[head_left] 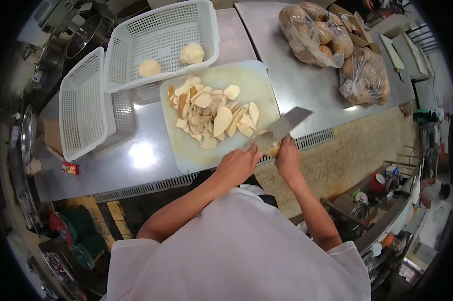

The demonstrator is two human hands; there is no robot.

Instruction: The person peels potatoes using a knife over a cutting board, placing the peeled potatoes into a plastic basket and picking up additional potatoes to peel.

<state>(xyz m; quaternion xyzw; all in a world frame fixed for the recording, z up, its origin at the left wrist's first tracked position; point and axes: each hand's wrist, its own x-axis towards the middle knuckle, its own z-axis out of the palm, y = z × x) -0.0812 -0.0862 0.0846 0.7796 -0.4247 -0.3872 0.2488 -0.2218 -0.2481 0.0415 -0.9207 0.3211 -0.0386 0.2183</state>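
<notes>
My left hand (240,164) is closed at the lower-left end of a cleaver (292,119); the handle is hidden. The broad blade points up and right past the board's edge. My right hand (288,159) is closed around a small brownish-yellow root piece (275,149), partly covered by the fingers and just below the blade. Beyond my hands lies a pale cutting board (186,158) with a heap of cut slices (222,119) and some brown-edged peelings (182,104) at its left.
A white basket (131,47) behind the board holds two peeled pale roots (192,53). Another white basket (83,108) stands left. Plastic bags of brown roots (317,32) lie at the back right. A small red packet (70,168) is near the table's left edge. A person (433,192) is far right.
</notes>
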